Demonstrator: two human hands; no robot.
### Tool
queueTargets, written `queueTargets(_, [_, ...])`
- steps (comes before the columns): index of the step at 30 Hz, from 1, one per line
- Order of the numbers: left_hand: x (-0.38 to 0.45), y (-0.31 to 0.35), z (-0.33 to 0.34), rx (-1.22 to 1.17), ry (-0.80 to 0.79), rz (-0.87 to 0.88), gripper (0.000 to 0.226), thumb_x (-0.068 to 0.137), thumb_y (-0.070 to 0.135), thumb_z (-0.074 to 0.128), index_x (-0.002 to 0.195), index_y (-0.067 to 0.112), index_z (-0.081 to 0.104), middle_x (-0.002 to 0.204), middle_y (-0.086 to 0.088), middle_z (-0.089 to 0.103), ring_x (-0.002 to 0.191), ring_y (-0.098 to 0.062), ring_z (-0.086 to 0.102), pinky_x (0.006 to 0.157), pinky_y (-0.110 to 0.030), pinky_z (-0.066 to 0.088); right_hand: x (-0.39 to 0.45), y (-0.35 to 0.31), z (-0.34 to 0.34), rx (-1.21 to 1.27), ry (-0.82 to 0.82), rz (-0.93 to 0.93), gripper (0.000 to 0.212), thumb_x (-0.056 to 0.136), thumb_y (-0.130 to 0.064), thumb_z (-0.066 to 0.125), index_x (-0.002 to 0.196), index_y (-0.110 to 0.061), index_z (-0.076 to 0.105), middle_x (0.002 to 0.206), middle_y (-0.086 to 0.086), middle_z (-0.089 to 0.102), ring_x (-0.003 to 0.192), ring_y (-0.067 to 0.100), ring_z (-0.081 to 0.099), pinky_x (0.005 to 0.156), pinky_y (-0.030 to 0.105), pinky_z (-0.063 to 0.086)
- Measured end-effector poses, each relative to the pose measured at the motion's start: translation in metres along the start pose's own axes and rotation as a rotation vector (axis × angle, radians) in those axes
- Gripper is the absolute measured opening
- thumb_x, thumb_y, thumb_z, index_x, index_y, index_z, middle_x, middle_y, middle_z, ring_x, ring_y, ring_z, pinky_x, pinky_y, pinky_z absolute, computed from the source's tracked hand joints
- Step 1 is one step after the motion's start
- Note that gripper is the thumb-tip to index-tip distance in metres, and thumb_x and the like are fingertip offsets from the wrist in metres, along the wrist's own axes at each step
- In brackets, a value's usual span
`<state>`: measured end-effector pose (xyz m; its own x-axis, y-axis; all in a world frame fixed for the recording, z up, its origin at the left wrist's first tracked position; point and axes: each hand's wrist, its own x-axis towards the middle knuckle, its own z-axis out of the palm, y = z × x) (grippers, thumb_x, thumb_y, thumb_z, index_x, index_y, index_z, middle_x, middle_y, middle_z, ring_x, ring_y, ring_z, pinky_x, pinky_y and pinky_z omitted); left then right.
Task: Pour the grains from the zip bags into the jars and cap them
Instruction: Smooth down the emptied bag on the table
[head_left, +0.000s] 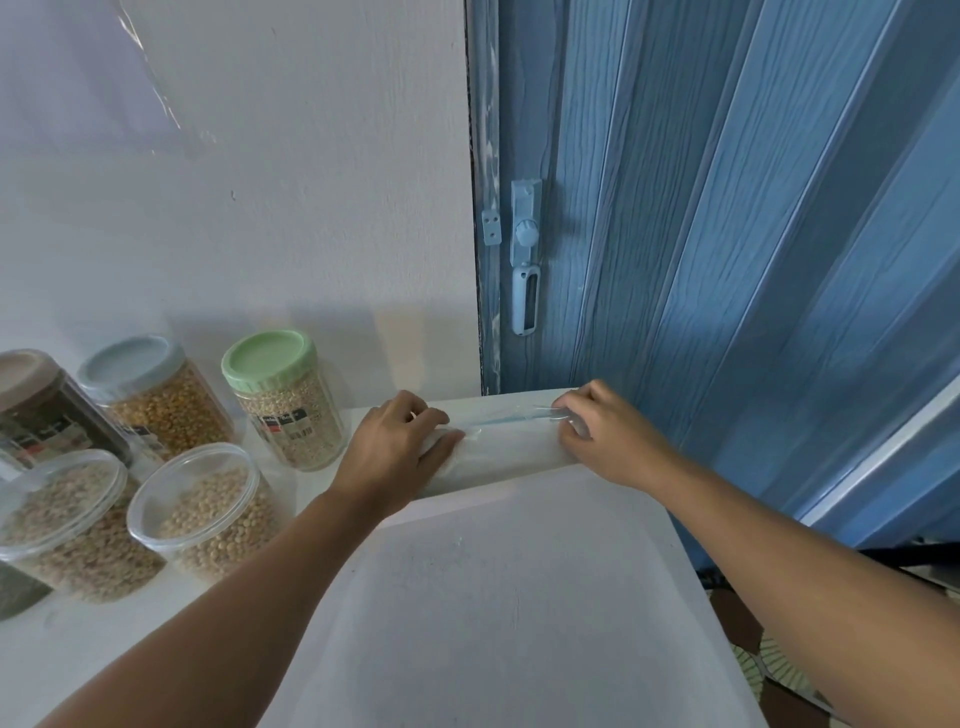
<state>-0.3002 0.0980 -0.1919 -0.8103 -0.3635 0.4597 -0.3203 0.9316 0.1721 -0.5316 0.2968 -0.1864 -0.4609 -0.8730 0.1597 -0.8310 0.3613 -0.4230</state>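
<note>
An empty clear zip bag (506, 431) with a blue zip line lies flat on the raised far ledge of the white counter (493, 597). My left hand (395, 447) pinches its left end and my right hand (602, 434) pinches its right end. To the left stand three capped jars of grain: one with a green lid (283, 397), one with a grey-blue lid (150, 397), one with a beige lid (44, 410). In front of them, two jars of grain stand without lids, one (205, 512) holding round pale grains and one (72, 525) holding smaller grains.
A white wall (260, 182) rises behind the jars. A blue folding door (727, 234) with a latch (525, 254) stands right behind the ledge. The counter's right edge drops to a patterned floor (769, 660). A dark container (15, 592) shows at the far left edge.
</note>
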Motion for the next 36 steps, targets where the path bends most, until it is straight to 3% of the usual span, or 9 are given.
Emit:
queueTargets(6, [-0.009,0.001,0.0,0.102,-0.009,0.085,0.048,0.098,0.061,0.053,0.104,0.019,0.075,0.087,-0.001,0.067,0.079,-0.027,0.059,0.074,-0.038,0.047,-0.002,0.002,0.011,-0.149,0.192,-0.15,0.016,0.09,-0.02,0.071,0.107,-0.021,0.074,0.106,-0.001,0.058,0.095,0.025,0.052,0.081,0.04,0.047])
queueTargets(14, [-0.014,0.008,-0.01,0.073,-0.082,0.14,0.054,0.105,0.062,0.037,0.079,0.019,0.056,0.064,0.002,0.052,0.06,-0.028,0.052,0.057,-0.033,0.032,-0.001,-0.005,0.008,-0.151,0.045,-0.121,0.016,0.095,-0.026,0.061,0.103,-0.02,0.073,0.101,-0.004,0.062,0.101,0.022,0.055,0.082,0.04,0.049])
queueTargets(17, [-0.013,0.013,-0.019,0.17,-0.285,0.09,0.074,0.095,0.082,0.013,0.096,0.025,0.06,0.076,0.004,0.06,0.072,-0.022,0.056,0.065,-0.034,0.033,-0.001,-0.005,0.009,-0.173,0.015,-0.102,0.018,0.095,-0.027,0.059,0.103,-0.021,0.074,0.099,-0.003,0.063,0.1,0.024,0.056,0.084,0.041,0.049])
queueTargets(20, [-0.018,0.012,-0.016,0.197,-0.364,0.074,0.088,0.095,0.074,-0.007,0.111,0.025,0.064,0.094,0.005,0.062,0.086,-0.018,0.05,0.078,-0.035,0.039,0.0,-0.004,0.008,-0.17,-0.033,-0.1,0.019,0.097,-0.027,0.058,0.101,-0.024,0.076,0.098,-0.004,0.061,0.1,0.023,0.053,0.085,0.039,0.046])
queueTargets(25, [-0.027,0.011,-0.011,0.129,-0.403,0.02,0.073,0.098,0.063,0.013,0.131,0.024,0.065,0.119,0.0,0.06,0.107,-0.025,0.051,0.092,-0.038,0.041,-0.003,-0.008,0.006,-0.219,-0.049,-0.102,0.023,0.102,-0.03,0.054,0.104,-0.028,0.077,0.101,-0.003,0.065,0.1,0.024,0.057,0.085,0.04,0.049])
queueTargets(28, [-0.023,0.01,-0.018,0.097,-0.27,-0.022,0.046,0.1,0.053,0.055,0.132,0.024,0.069,0.135,-0.005,0.055,0.125,-0.032,0.049,0.106,-0.046,0.041,-0.009,-0.008,0.009,-0.219,0.048,-0.133,0.021,0.102,-0.029,0.06,0.117,-0.028,0.074,0.107,-0.002,0.069,0.101,0.025,0.06,0.085,0.039,0.049])
queueTargets(31, [-0.02,0.019,-0.023,0.1,-0.193,-0.002,0.052,0.09,0.036,0.079,0.137,0.022,0.064,0.128,-0.004,0.057,0.118,-0.028,0.052,0.102,-0.046,0.045,-0.014,-0.007,0.01,-0.239,0.12,-0.187,0.02,0.099,-0.027,0.068,0.116,-0.031,0.078,0.112,-0.002,0.068,0.105,0.026,0.059,0.086,0.038,0.046])
queueTargets(34, [-0.024,0.031,-0.024,0.001,-0.265,0.075,0.036,0.104,0.044,0.054,0.13,0.024,0.068,0.123,-0.002,0.064,0.113,-0.027,0.059,0.092,-0.04,0.048,-0.016,-0.016,0.002,-0.156,-0.128,-0.067,0.036,0.109,-0.044,0.045,0.111,-0.028,0.077,0.115,-0.004,0.065,0.113,0.023,0.055,0.088,0.035,0.045])
queueTargets(36, [-0.03,0.034,-0.026,-0.068,-0.423,-0.048,0.067,0.102,0.065,0.025,0.143,0.026,0.06,0.143,0.002,0.059,0.131,-0.021,0.051,0.108,-0.037,0.041,-0.017,-0.021,-0.004,-0.142,-0.252,0.043,0.051,0.109,-0.054,0.032,0.104,-0.027,0.074,0.112,-0.004,0.062,0.113,0.021,0.054,0.091,0.038,0.047])
